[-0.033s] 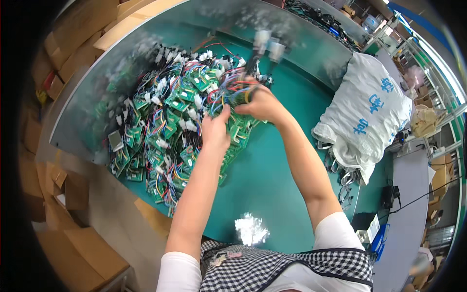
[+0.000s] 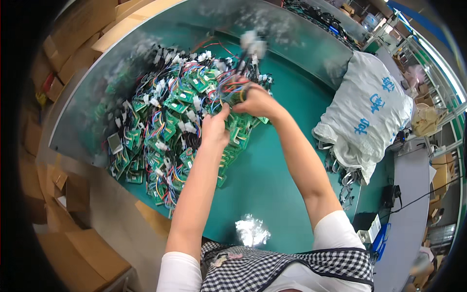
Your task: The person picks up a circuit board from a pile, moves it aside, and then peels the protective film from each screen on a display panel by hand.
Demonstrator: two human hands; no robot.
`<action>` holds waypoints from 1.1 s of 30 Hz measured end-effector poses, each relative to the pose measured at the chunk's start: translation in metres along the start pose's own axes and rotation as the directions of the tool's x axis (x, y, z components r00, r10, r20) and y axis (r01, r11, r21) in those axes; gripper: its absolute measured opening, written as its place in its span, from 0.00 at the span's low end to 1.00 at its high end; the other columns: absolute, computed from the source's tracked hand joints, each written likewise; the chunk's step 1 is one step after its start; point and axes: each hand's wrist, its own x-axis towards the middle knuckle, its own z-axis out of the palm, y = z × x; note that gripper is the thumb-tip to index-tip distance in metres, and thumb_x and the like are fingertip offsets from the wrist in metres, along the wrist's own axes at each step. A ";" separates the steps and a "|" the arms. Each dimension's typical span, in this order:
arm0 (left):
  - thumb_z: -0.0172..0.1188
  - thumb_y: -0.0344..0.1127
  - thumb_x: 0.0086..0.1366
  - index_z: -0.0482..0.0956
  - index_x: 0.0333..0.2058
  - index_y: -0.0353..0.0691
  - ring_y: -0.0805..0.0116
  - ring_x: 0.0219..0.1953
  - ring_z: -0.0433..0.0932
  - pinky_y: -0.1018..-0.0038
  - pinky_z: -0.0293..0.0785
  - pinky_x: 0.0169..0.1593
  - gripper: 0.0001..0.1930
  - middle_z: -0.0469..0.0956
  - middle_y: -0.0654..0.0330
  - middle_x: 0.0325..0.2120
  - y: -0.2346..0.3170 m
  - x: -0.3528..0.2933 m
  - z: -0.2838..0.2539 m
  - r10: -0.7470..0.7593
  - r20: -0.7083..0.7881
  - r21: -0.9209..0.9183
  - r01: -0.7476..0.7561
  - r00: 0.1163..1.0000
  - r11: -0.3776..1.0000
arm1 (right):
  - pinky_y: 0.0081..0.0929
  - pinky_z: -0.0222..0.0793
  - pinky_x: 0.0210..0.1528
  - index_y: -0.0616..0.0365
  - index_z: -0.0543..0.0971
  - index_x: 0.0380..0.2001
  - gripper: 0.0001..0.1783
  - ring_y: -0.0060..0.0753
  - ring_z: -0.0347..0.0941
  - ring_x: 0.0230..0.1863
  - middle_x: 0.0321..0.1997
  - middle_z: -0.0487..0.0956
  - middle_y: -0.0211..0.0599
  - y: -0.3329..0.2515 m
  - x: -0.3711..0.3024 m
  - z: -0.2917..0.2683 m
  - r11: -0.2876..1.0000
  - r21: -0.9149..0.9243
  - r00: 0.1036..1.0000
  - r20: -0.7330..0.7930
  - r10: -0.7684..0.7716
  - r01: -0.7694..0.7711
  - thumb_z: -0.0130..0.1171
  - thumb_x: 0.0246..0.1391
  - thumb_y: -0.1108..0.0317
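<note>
My right hand (image 2: 257, 103) is closed round a bundle of coloured wire harnesses (image 2: 234, 87), just above the right side of a heap. White plug connectors (image 2: 253, 45) at the bundle's far end are smeared by motion. Close beside it on the left, my left hand (image 2: 215, 129) has its thumb up against the bundle's near end, its other fingers partly hidden and curled in. Beneath and left of both hands spreads the heap of small green circuit boards (image 2: 177, 104) with coloured and black leads and white plugs.
A green-topped table (image 2: 267, 170) with a raised metal rim (image 2: 311, 58) carries the heap. A white woven sack (image 2: 365, 107) lies at the right. Crumpled clear plastic (image 2: 252, 230) sits near my apron. Cardboard boxes (image 2: 80, 253) stand at the left, beyond the table.
The blurred white connectors at the far end of the bundle have swung slightly left and closer together. My hands have shifted only a little.
</note>
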 end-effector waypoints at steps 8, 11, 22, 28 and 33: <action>0.51 0.30 0.57 0.63 0.48 0.31 0.58 0.52 0.61 0.66 0.56 0.53 0.20 0.66 0.49 0.47 -0.033 -0.025 -0.015 0.590 0.252 0.522 -0.621 0.767 0.585 | 0.47 0.48 0.56 0.61 0.58 0.53 0.44 0.49 0.51 0.58 0.56 0.57 0.51 0.081 0.008 0.089 0.901 -0.418 0.930 -0.364 -0.048 -0.118 0.64 0.31 0.57; 0.42 0.42 0.61 0.66 0.49 0.41 0.51 0.57 0.52 0.57 0.44 0.57 0.19 0.60 0.53 0.53 -0.016 0.015 0.011 0.536 0.720 0.615 -0.764 0.442 -0.195 | 0.47 0.46 0.57 0.60 0.59 0.51 0.38 0.47 0.50 0.59 0.55 0.58 0.50 0.088 -0.002 0.081 0.939 -0.334 0.925 -0.375 -0.057 -0.078 0.60 0.34 0.61; 0.44 0.48 0.59 0.52 0.57 0.55 0.53 0.60 0.44 0.44 0.39 0.55 0.26 0.45 0.57 0.59 -0.034 0.059 -0.013 0.218 0.783 0.476 -0.335 0.583 -0.813 | 0.34 0.57 0.53 0.59 0.66 0.46 0.31 0.48 0.60 0.51 0.49 0.65 0.48 0.150 -0.407 0.047 0.453 0.102 0.197 -0.802 0.565 -0.885 0.61 0.33 0.70; 0.51 0.43 0.56 0.61 0.52 0.43 0.51 0.60 0.46 0.46 0.39 0.56 0.25 0.50 0.50 0.57 -0.069 -0.024 -0.008 0.049 0.785 0.557 -0.670 0.618 -0.490 | 0.38 0.49 0.58 0.65 0.57 0.53 0.54 0.47 0.54 0.57 0.55 0.60 0.51 0.155 -0.540 0.074 0.056 0.030 0.033 -0.504 0.863 -0.998 0.68 0.21 0.49; 0.56 0.33 0.53 0.69 0.44 0.36 0.53 0.51 0.62 0.64 0.55 0.55 0.19 0.66 0.48 0.47 -0.090 -0.092 -0.014 -0.148 0.773 0.610 -0.787 0.616 -0.093 | 0.39 0.53 0.54 0.64 0.66 0.46 0.50 0.47 0.60 0.50 0.45 0.66 0.49 0.146 -0.527 0.047 0.051 -0.084 0.078 -0.373 0.925 -0.995 0.66 0.18 0.42</action>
